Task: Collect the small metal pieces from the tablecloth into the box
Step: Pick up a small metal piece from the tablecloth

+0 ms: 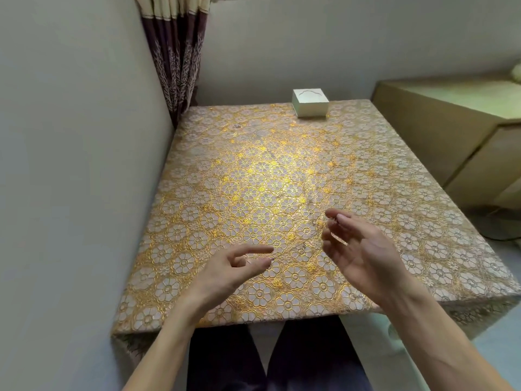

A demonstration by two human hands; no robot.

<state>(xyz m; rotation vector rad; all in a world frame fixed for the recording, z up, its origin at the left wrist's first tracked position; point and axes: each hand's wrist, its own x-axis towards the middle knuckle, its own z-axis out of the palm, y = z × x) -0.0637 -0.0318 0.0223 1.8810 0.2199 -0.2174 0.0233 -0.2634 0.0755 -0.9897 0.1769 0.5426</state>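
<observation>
What may be a small metal piece (302,246) glints on the tablecloth (197,193) just beyond the left hand (234,266), whose forefinger and thumb are parted and empty, nearer than the loosely open right hand (355,249); its axis is too small to tell, and the box (310,104) sits far beyond

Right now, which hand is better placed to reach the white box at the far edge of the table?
Likely the right hand: it hovers farther forward over the tablecloth and lines up more closely with the box, which sits right of centre. The left hand hangs nearer the body.
</observation>
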